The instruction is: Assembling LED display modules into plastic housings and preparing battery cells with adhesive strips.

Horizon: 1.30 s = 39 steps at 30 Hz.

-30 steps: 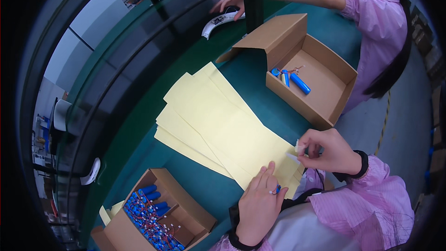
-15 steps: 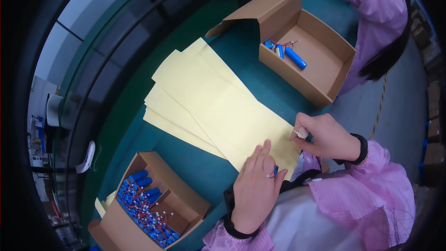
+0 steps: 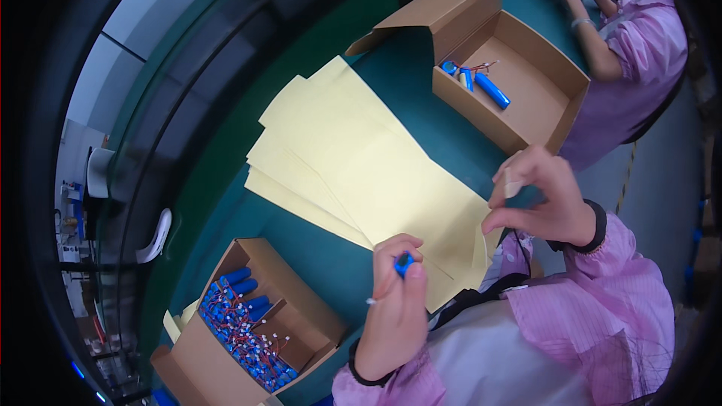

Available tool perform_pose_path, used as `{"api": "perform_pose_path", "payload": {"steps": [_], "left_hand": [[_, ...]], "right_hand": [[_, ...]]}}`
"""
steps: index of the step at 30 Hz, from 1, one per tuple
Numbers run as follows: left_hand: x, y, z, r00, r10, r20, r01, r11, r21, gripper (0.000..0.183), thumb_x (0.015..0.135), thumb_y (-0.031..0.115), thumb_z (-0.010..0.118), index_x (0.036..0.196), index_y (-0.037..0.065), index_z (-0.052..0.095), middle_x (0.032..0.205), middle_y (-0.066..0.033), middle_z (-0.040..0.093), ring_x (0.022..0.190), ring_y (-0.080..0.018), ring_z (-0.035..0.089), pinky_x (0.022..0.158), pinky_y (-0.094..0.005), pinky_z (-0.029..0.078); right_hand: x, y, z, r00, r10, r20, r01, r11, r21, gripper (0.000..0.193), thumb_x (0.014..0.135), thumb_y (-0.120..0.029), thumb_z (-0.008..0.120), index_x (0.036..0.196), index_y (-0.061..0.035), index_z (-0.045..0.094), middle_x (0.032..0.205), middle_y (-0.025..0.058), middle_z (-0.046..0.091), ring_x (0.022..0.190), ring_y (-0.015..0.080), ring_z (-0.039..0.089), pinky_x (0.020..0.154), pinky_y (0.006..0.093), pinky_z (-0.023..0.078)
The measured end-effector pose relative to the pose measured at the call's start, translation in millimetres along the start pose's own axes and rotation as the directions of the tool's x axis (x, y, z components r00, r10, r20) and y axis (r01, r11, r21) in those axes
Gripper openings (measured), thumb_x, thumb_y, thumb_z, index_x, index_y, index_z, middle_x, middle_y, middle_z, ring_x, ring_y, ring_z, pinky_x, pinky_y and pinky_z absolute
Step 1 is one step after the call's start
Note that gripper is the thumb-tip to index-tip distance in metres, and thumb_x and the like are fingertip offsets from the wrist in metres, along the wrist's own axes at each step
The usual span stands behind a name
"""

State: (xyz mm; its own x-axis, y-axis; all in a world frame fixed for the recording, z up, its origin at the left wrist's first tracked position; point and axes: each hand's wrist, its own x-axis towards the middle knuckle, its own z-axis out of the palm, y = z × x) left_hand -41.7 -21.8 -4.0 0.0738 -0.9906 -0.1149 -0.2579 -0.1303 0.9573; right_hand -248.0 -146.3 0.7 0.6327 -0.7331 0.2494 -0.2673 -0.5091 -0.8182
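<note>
My left hand (image 3: 392, 319) is closed around a blue cylindrical battery (image 3: 404, 264), whose round end faces up between thumb and fingers. A small white connector (image 3: 371, 301) on a thin wire hangs at the side of that hand. My right hand (image 3: 550, 197) is raised over the near right end of the yellow paper sheets (image 3: 353, 154), thumb and fingers apart in a curve. A pale covering wraps one of its fingertips. Beneath it, a narrow strip along the top sheet's edge looks lifted. The sheets lie fanned and overlapping on the green table.
At the lower left, a cardboard box (image 3: 304, 301) holds many blue batteries (image 3: 244, 323) with red wires and white connectors. An open cardboard box (image 3: 541, 75) at the upper right contains a few blue batteries (image 3: 492, 91). Beyond it sits a co-worker in pink (image 3: 647, 53), hands on the table.
My left hand has lifted from lying flat on the paper and now grips the battery upright. My right hand has risen and opened from a pinch. The co-worker's arms have drawn in.
</note>
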Motion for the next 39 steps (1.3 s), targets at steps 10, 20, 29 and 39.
{"api": "perform_pose_path", "payload": {"steps": [10, 20, 29, 39], "left_hand": [[10, 11, -32, 0.926, -0.314, -0.208, 0.022, 0.598, -0.801, 0.047, 0.102, 0.040, 0.036, 0.127, 0.001, 0.044, 0.096, -0.0081, 0.056, 0.083, -0.0178, 0.060, 0.064, -0.0331, 0.057], [9, -11, -38, 0.953, -0.276, -0.122, -0.022, 0.338, -0.941, 0.041, 0.103, 0.042, 0.030, 0.116, 0.007, 0.048, 0.094, -0.0038, 0.055, 0.077, -0.0135, 0.053, 0.057, -0.0259, 0.040], [14, -6, -27, 0.911, -0.316, -0.263, -0.122, 0.404, -0.907, 0.039, 0.103, 0.040, 0.035, 0.124, 0.010, 0.047, 0.110, -0.0029, 0.054, 0.097, -0.0119, 0.050, 0.082, -0.0299, 0.039], [7, -20, -30, 0.942, -0.211, -0.262, -0.156, 0.415, -0.896, 0.045, 0.103, 0.044, 0.032, 0.122, 0.006, 0.045, 0.114, -0.0050, 0.051, 0.108, -0.0152, 0.047, 0.092, -0.0323, 0.036]], "right_hand": [[82, -42, 53, 0.921, -0.389, -0.028, 0.370, 0.851, 0.372, 0.030, 0.075, 0.010, 0.070, 0.062, -0.0095, 0.052, 0.083, 0.0112, 0.072, 0.070, 0.0205, 0.065, 0.065, 0.0305, 0.048], [99, -23, 84, 0.893, -0.447, 0.052, 0.301, 0.679, 0.669, 0.044, 0.082, 0.013, 0.053, 0.117, -0.0055, 0.035, 0.104, 0.0170, 0.062, 0.097, 0.0248, 0.065, 0.081, 0.0325, 0.053], [91, -16, 104, 0.921, -0.366, 0.136, 0.214, 0.765, 0.608, 0.040, 0.085, -0.006, 0.066, 0.118, -0.0037, 0.043, 0.099, 0.0074, 0.065, 0.083, 0.0153, 0.067, 0.072, 0.0257, 0.049], [90, -19, 104, 0.924, -0.360, 0.129, 0.241, 0.811, 0.534, 0.033, 0.087, -0.008, 0.064, 0.115, -0.0049, 0.047, 0.101, 0.0069, 0.064, 0.086, 0.0160, 0.067, 0.072, 0.0263, 0.051]]}}
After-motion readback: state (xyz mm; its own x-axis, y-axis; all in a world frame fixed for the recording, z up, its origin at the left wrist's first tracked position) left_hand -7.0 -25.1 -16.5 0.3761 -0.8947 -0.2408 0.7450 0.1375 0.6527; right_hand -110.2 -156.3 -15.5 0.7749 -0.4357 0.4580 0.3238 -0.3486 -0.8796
